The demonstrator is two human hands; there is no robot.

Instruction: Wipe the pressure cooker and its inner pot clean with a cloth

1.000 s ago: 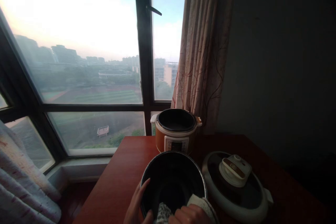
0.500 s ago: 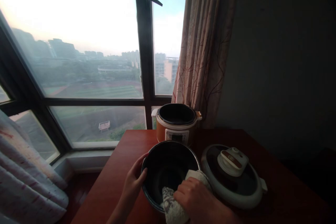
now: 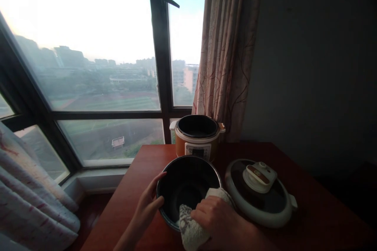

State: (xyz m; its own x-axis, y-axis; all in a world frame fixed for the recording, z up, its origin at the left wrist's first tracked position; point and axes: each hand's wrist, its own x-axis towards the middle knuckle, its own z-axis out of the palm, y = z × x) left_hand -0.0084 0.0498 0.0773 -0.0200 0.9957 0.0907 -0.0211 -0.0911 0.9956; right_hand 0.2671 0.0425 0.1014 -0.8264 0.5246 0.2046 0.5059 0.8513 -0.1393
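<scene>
A dark round inner pot [image 3: 188, 176] tilts toward me above the red-brown table. Its left rim is gripped by my left hand [image 3: 147, 200], thumb on the inside edge and fingers around the outer wall. My right hand [image 3: 216, 213] is closed on a pale patterned cloth [image 3: 191, 227], which drapes over the pot's lower right rim. One end of the cloth hangs in front of the pot's opening. Right behind the pot stands the orange and white pressure cooker body [image 3: 197, 135], open at the top. To the right rests its round lid [image 3: 260, 192], handle upward.
The wooden table [image 3: 118, 204] reaches toward a window with a dark frame [image 3: 165, 86]. A patterned curtain [image 3: 226, 55] hangs behind the cooker, and another curtain [image 3: 32, 192] hangs at the lower left. A dark wall [image 3: 309, 66] stands on the right.
The pot has shifted slightly left and up in view, with both hands and the cloth moving along with it. The grip of each hand looks the same.
</scene>
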